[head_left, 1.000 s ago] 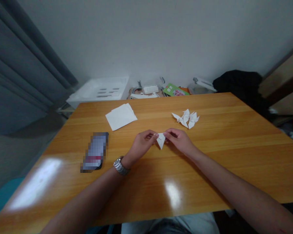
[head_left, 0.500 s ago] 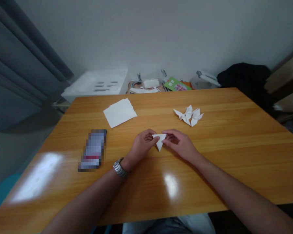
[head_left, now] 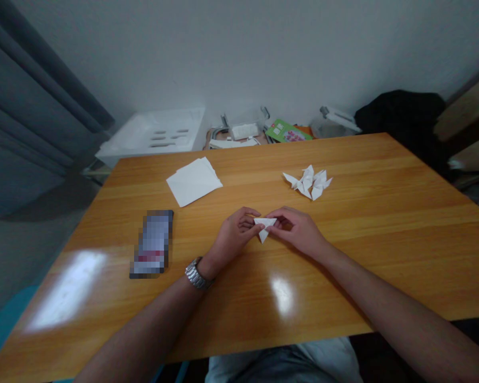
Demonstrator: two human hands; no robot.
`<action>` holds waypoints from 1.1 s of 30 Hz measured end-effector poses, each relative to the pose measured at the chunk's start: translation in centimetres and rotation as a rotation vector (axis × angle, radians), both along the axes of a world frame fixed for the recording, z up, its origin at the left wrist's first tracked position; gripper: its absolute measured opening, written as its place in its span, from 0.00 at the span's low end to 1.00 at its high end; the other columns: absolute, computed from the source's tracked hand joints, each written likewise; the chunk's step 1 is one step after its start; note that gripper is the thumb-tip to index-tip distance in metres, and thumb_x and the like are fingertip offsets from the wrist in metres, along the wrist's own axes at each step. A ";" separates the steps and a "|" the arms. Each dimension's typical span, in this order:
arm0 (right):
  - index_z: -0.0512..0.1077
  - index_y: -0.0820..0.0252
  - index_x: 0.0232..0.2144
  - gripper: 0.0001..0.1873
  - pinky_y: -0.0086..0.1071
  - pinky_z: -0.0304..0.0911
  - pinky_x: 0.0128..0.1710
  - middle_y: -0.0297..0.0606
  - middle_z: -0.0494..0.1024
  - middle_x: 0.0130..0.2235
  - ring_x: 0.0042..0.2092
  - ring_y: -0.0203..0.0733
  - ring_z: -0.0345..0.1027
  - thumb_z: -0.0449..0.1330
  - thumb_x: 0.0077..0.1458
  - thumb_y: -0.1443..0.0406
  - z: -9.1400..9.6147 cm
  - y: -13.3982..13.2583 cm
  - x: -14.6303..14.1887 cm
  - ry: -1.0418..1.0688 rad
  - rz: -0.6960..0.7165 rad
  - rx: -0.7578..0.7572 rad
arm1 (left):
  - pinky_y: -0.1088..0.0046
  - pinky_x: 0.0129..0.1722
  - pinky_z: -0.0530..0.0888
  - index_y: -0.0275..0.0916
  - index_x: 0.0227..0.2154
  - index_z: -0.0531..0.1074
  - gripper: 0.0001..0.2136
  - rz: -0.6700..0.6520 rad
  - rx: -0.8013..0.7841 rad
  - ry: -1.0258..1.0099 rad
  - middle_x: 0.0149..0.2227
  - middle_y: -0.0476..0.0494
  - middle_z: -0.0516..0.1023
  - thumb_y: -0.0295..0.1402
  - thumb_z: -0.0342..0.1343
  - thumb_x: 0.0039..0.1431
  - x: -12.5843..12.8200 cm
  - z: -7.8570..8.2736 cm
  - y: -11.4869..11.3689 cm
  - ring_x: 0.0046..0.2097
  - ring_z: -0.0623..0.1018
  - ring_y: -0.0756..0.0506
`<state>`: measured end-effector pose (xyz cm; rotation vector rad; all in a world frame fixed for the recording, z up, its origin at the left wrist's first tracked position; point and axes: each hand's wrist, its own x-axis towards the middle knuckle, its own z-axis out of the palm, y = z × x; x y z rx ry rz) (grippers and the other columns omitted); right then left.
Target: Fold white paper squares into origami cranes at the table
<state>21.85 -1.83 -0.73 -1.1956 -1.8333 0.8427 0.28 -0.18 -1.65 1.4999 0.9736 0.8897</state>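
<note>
Small white folded-paper piece, triangular with its point down (head_left: pixel 265 222): centre of the frame, above the glossy orange-brown wooden table (head_left: pixel 363 213); whether it touches the tabletop cannot be told.

Left hand (head_left: pixel 236 230): thumb across the front of the piece, fingers curled behind, pinching its left side. Silver metal link watch (head_left: pixel 197 273) on the wrist.

Right hand (head_left: pixel 299 231): thumb and bent fingers pinching the right side of the same piece, the two thumb tips near each other.

Loose stack of plain white paper sheets (head_left: pixel 194 182): upper left of centre, edges misaligned, lying flat.

Cluster of white folded-paper figures with pointed tips (head_left: pixel 308 182): right of centre, beyond the right hand; exact count unclear.

Dark-edged rectangular phone (head_left: pixel 154 242): left of centre, screen pixelated.

Beyond the table's far edge: white shallow tray with slots (head_left: pixel 133 155), upper left; green booklet with pink print (head_left: pixel 288 132), upper centre; black cloth-like heap (head_left: pixel 399 114), upper right.

Blue-grey hanging curtain (head_left: pixel 27 101): upper left edge.
</note>
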 end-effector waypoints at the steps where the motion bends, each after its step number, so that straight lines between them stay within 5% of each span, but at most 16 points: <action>1: 0.79 0.56 0.43 0.13 0.35 0.69 0.37 0.39 0.81 0.38 0.35 0.41 0.73 0.68 0.59 0.57 -0.1 0.1 0.1 -0.010 0.007 0.002 | 0.73 0.38 0.79 0.38 0.46 0.71 0.16 -0.007 0.019 0.019 0.37 0.45 0.82 0.39 0.65 0.60 -0.1 0.0 0.0 0.39 0.83 0.47; 7: 0.81 0.56 0.40 0.11 0.34 0.65 0.35 0.39 0.82 0.36 0.34 0.42 0.72 0.65 0.61 0.57 0.1 0.5 0.6 -0.117 0.000 0.043 | 0.65 0.50 0.77 0.39 0.49 0.69 0.17 0.069 0.319 0.288 0.45 0.42 0.79 0.33 0.65 0.59 -0.6 0.5 0.1 0.46 0.79 0.45; 13: 0.81 0.55 0.39 0.11 0.37 0.67 0.42 0.41 0.83 0.39 0.40 0.44 0.76 0.61 0.66 0.58 0.2 0.6 0.5 -0.178 0.045 0.047 | 0.60 0.49 0.72 0.40 0.43 0.69 0.16 0.045 0.580 0.574 0.44 0.43 0.74 0.34 0.69 0.56 -0.3 0.6 -0.5 0.48 0.73 0.40; 21: 0.80 0.57 0.33 0.12 0.39 0.64 0.42 0.41 0.78 0.35 0.39 0.45 0.71 0.59 0.67 0.61 -0.4 1.4 1.0 -0.274 -0.001 0.130 | 0.57 0.55 0.71 0.44 0.51 0.74 0.19 -0.011 0.647 0.660 0.50 0.42 0.72 0.35 0.69 0.58 -0.1 0.6 -0.9 0.52 0.72 0.39; 33: 0.78 0.58 0.40 0.04 0.36 0.66 0.40 0.40 0.75 0.38 0.40 0.44 0.70 0.64 0.61 0.65 -1.2 2.0 0.9 -0.232 -0.059 0.123 | 0.51 0.62 0.68 0.45 0.60 0.73 0.23 -0.019 0.691 0.809 0.59 0.35 0.70 0.43 0.62 0.63 -0.2 0.6 -1.2 0.60 0.69 0.34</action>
